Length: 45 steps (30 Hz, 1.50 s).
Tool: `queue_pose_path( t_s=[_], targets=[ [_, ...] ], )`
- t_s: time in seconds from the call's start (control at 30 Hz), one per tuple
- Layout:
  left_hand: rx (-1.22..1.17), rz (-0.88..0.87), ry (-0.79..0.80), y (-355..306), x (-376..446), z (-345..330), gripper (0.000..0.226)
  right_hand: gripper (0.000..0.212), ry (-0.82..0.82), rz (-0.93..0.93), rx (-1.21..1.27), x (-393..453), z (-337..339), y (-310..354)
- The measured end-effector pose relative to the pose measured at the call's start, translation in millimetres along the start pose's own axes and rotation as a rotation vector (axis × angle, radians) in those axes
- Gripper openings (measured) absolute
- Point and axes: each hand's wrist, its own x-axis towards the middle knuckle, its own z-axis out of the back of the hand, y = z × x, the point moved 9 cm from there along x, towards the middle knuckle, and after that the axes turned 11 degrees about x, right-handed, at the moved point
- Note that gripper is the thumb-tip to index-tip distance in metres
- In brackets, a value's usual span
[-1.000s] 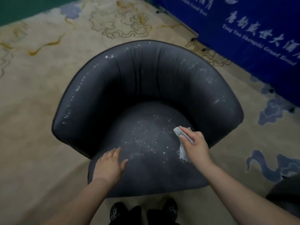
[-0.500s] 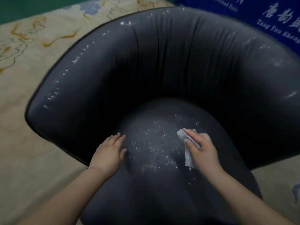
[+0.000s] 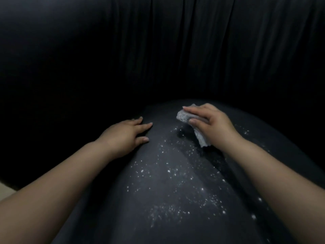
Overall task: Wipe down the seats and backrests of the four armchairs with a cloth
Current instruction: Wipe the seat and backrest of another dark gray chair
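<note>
Right grip: the right hand (image 3: 213,123) lies on a grey cloth (image 3: 186,117), fingers stretched over its top and thumb curled against its near edge, pinching it down onto the seat.
Cloth: crumpled, far end under the fingertips, a loose tail (image 3: 201,138) trailing out toward the wrist; it sits at the back of the seat, near the dark fold where seat meets backrest.
Left grip: the left hand (image 3: 125,133) holds nothing, fingers straight and slightly spread, flat on the seat left of the cloth and apart from it.
Seat: dark grey seat (image 3: 175,217) of the armchair, strewn with white specks (image 3: 175,173) between the two forearms and nearer the camera.
Edges: the seat curves away on both sides into shadow; its rims are hard to make out.
Open room: bare seat lies between the hands and ahead of the cloth up to the backrest (image 3: 158,50), which fills the upper view.
Floor: a pale sliver (image 3: 5,189) at the left edge.
</note>
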Motion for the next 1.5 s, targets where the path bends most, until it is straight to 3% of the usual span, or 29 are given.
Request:
queue_pose_path(
  t_s=[0.13,0.23,0.43,0.5,0.6,0.7,0.83,0.87,0.97,1.03,1.2,1.23,1.3,1.37,1.5],
  targets=[
    [-0.051,-0.011,-0.013,1,-1,0,0.056,0.036,0.002,0.057,-0.168,24,-17,-10],
    [-0.075,-0.008,0.007,-2,-1,1,0.055,0.037,0.056,-0.021,-0.389,27,-36,-19],
    [-0.053,-0.005,0.016,-4,2,1,0.056,0.035,0.363,0.157,-0.265,-9,-69,3],
    [-0.052,-0.005,0.007,-2,4,0,0.055,0.035,0.251,0.17,-0.253,11,-56,3],
    [-0.057,0.003,0.01,-1,5,-3,0.055,0.036,0.035,0.036,-0.349,41,-38,-11],
    [-0.059,0.01,0.02,0,5,-3,0.055,0.038,0.082,0.034,-0.382,27,-52,-19],
    [-0.016,0.014,0.009,1,5,5,0.056,0.041,0.334,0.088,-0.232,1,-59,-7],
    [-0.002,0.014,0.003,1,6,7,0.056,0.04,0.326,0.095,-0.24,6,-50,-6],
    [-0.03,-0.014,-0.024,-9,14,13,0.055,0.036,0.097,0.013,-0.362,26,-4,-18],
    [-0.081,-0.043,-0.029,-23,22,13,0.055,0.04,0.059,-0.077,-0.352,20,4,-30],
    [-0.144,-0.074,-0.007,-47,52,17,0.059,0.049,0.394,-0.041,-0.117,-29,-20,-19],
    [-0.144,-0.083,-0.003,-52,59,20,0.061,0.051,0.373,-0.019,-0.132,-25,-11,-17],
    [-0.139,-0.123,0.009,-64,71,26,0.064,0.049,0.173,0.049,-0.167,-4,23,-17],
    [-0.09,-0.176,0.055,-78,81,26,0.066,0.046,0.003,0.002,-0.176,16,55,-29],
    [0.022,-0.208,0.157,-86,89,12,0.063,0.048,0.087,-0.111,-0.38,21,52,-61]
  ],
)
